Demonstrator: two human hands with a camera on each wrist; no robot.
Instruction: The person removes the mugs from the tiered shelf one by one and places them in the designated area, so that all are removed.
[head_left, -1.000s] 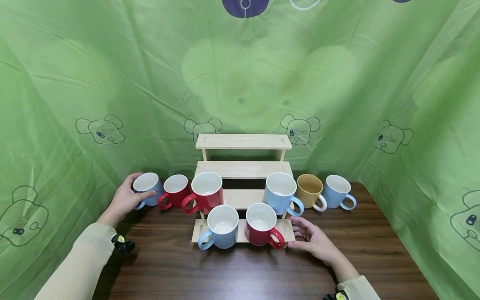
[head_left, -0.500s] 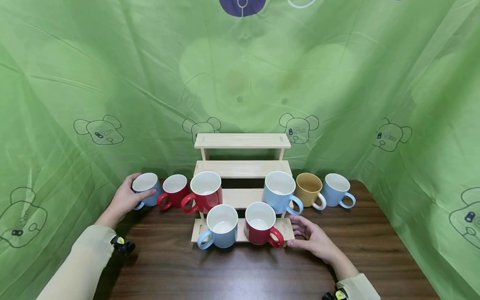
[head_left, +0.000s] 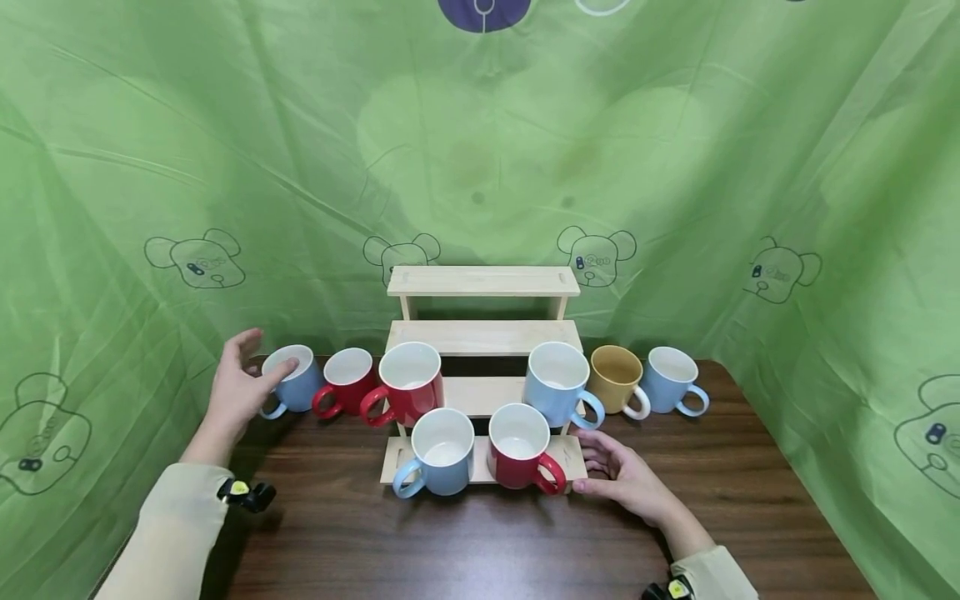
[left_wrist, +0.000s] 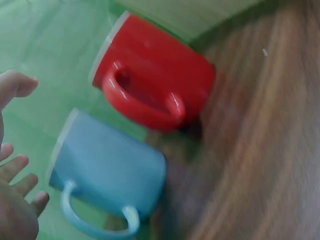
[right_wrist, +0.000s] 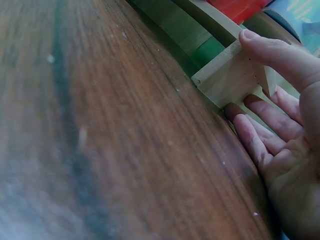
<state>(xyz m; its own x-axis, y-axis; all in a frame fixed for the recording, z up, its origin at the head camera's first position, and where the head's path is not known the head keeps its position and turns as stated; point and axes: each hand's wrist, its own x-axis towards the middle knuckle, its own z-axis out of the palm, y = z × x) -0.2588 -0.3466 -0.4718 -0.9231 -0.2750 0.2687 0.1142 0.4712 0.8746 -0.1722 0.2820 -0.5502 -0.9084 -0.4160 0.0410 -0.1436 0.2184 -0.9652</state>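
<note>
My left hand (head_left: 236,392) is spread beside the leftmost light-blue mug (head_left: 302,390), its thumb overlapping the white rim in the head view. In the left wrist view the fingers stand apart from that blue mug (left_wrist: 110,162), with a red mug (left_wrist: 160,65) beyond it. My right hand (head_left: 630,483) holds the right end of the lowest step of a wooden stepped rack (head_left: 483,281). In the right wrist view its thumb presses the corner of the wood (right_wrist: 232,75), while the fingers bend along the end. A light-blue mug (head_left: 448,471) and a red mug (head_left: 513,467) stand on that step.
Larger red (head_left: 420,404) and light-blue (head_left: 551,404) mugs stand on the second step. The small red mug (head_left: 356,393) is left of the rack. A tan mug (head_left: 611,396) and another light-blue mug (head_left: 663,396) are to its right. Green cloth (head_left: 480,167) surrounds the table (head_left: 480,550).
My left hand has let go of the leftmost light-blue mug and moved slightly left, its fingers spreading. The right hand stays at the rack's end.
</note>
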